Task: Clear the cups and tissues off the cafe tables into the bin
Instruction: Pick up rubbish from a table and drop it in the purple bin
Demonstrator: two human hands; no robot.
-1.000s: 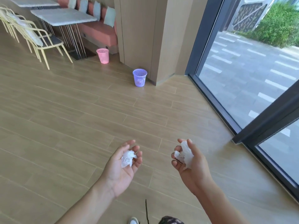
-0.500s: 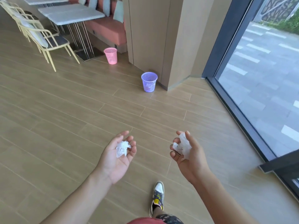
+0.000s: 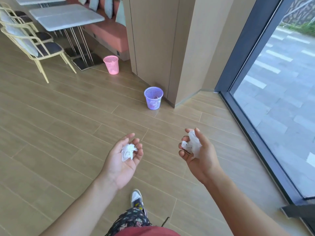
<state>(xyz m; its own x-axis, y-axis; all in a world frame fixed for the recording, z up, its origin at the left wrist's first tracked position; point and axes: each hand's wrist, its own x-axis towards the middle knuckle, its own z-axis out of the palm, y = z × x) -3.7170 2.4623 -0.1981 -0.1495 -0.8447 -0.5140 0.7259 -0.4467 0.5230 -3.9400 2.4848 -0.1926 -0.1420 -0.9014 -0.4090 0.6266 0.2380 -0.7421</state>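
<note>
Carrying tissues to the bin, cafe floor: the left hand (image 3: 123, 159) lies palm-up and mostly open, fingers only loosely curled, a crumpled tissue (image 3: 128, 151) resting on fingers and upper palm w/ no real grip. The right hand (image 3: 197, 155) is half-closed, thumb and fingers pinching a second tissue wad (image 3: 191, 145). Main risk, by the look of it: the left tissue could roll or blow off the open palm mid-stride & land on the floor; a toss from this far out would likely miss. The purple bin (image 3: 153, 98) stands at approx 12 o'clock from both hands, well apart, against the wall corner, w/ white scraps inside. A pink bin (image 3: 111, 64) sits farther off at approx 11 o'clock, beside the desk (image 3: 66, 17).
</note>
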